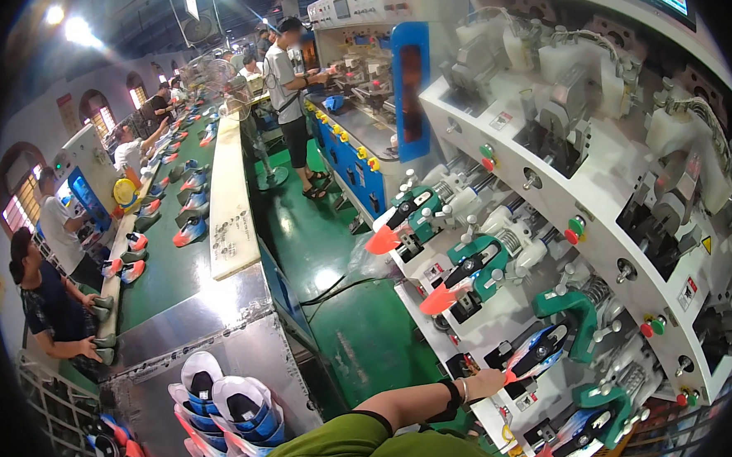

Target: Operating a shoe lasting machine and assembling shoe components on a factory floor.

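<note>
Reaching in from the lower middle, my left hand (pixel 483 385) has its fingers closed on the orange toe end of a blue, white and black shoe upper (pixel 539 351). That upper lies at a station of the white machine, beside a curved green clamp pad (pixel 575 318). A dark wristband is on my left wrist. Nearer to me, another shoe upper (pixel 585 430) sits against a second green pad (pixel 613 404). Farther along, one more upper (pixel 473 266) and a far one (pixel 417 208) rest in their green clamps, orange toes pointing out. My right hand does not show.
Stacked white-and-blue shoe uppers (pixel 245 404) stand on a metal table (pixel 237 325) at my left. Beyond it runs a green conveyor (pixel 170 255) carrying shoes. Co-workers stand along it, one (pixel 55 311) holding shoes. Cables (pixel 329 291) cross the green floor.
</note>
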`<state>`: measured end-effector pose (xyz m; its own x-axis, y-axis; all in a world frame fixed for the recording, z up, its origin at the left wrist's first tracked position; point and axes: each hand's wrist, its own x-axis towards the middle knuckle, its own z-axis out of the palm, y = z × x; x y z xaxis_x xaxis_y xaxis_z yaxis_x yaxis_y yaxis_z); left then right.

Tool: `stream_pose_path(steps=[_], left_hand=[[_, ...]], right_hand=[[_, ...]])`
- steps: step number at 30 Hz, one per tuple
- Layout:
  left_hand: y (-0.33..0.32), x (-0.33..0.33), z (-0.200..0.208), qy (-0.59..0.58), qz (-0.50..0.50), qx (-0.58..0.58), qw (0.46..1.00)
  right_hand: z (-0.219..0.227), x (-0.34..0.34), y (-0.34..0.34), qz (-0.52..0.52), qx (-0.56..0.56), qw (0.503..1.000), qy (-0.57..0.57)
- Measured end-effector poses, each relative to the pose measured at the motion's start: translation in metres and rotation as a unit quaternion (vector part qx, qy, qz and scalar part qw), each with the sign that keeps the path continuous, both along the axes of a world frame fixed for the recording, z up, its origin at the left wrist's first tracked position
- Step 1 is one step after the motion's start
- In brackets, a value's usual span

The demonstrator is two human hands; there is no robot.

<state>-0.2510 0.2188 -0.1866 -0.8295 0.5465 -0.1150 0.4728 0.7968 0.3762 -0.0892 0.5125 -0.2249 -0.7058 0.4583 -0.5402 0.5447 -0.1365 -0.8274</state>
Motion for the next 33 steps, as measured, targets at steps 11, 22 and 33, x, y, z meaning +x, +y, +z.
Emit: stream_pose_path(steps=[11, 22, 33], left_hand=[[-0.001, -0.001, 0.0, -0.082, 0.041, 0.067, 0.994], [-0.001, 0.005, -0.007, -0.155, 0.066, 0.122, 0.978], [-0.011, -0.003, -0.001, -0.157, 0.116, 0.159, 0.968]], right_hand=[[0.021, -0.101, -0.055, 0.207, 0.02, 0.976, 0.057], [0.042, -0.201, -0.147, 0.412, 0.022, 0.904, 0.11], [0.047, -0.188, -0.185, 0.637, 0.054, 0.768, 0.05]])
